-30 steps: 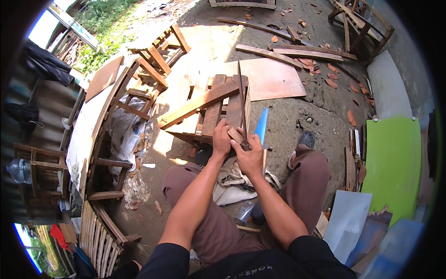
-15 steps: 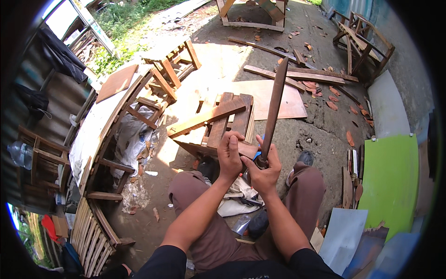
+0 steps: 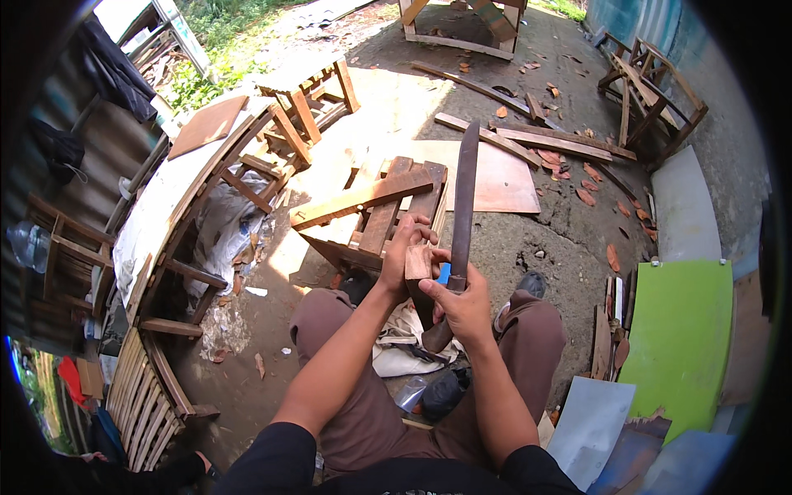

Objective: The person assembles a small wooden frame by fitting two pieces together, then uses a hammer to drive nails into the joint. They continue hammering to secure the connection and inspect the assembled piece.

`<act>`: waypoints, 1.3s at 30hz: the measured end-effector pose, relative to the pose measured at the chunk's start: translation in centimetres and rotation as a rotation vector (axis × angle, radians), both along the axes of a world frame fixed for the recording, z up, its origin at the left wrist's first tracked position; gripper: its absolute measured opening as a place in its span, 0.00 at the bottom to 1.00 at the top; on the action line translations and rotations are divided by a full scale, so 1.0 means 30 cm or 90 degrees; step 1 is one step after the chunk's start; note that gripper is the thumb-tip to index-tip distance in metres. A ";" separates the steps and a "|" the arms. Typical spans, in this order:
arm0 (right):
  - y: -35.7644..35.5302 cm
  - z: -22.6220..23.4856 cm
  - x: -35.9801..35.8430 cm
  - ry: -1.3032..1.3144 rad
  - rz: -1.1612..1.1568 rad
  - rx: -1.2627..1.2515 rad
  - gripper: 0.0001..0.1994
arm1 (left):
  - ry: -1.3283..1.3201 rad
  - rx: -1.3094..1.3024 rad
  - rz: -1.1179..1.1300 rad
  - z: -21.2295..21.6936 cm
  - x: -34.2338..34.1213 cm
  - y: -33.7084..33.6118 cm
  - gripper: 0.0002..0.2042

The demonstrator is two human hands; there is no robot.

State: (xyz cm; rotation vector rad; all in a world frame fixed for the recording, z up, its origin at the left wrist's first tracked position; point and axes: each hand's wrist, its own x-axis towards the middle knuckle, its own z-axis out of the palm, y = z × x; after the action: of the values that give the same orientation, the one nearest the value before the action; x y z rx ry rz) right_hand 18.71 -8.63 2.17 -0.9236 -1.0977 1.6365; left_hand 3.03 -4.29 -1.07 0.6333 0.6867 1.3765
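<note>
Wooden block (image 3: 418,262) sits between the two hands, above the gap between the person's knees, its pale face turned up and its dark side running down toward the lap. Work on it appears to be under way: the upper face looks bare and light against that dark side, but how much is finished and how much is left does not show, and blade and block seem apart. The block's long axis seems to run from the pale face down toward the person, though fingers hide part of it. Around it the left hand (image 3: 404,256) keeps its fingers half curled, the thumb out of clear sight. The right hand (image 3: 464,307) grips the machete (image 3: 464,202) where blade meets handle, its thumb reaching over to the block. The machete's long axis stands nearly upright in view, blade tip pointing away from the person and slightly right, handle slanting down to the left. Just beyond the hands is a slatted wooden crate (image 3: 384,221) with a plank (image 3: 363,200) lying slantwise across it; a pale cloth (image 3: 392,363) lies below them. Farther out are a plywood sheet (image 3: 499,183) and, at right, a green panel (image 3: 685,346).
</note>
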 end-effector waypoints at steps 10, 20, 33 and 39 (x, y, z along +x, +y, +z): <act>-0.005 0.020 0.008 -0.082 -0.149 0.057 0.22 | 0.100 -0.075 -0.074 -0.080 0.045 0.027 0.40; 0.120 -0.008 0.083 0.121 -0.510 -0.027 0.24 | 0.571 0.081 -0.159 -0.111 0.080 -0.063 0.43; 0.067 -0.037 0.004 0.161 -0.380 -0.033 0.24 | 0.548 0.149 0.031 -0.204 0.030 -0.077 0.31; 0.101 -0.082 0.039 0.114 -0.376 -0.130 0.25 | 0.739 0.178 0.165 -0.038 -0.190 0.056 0.36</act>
State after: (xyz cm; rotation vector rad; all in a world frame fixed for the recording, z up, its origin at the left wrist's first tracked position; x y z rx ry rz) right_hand 19.86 -5.60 -0.30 -1.0829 -0.4712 1.3134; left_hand -2.66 -2.60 -2.20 1.6536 1.5354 1.2633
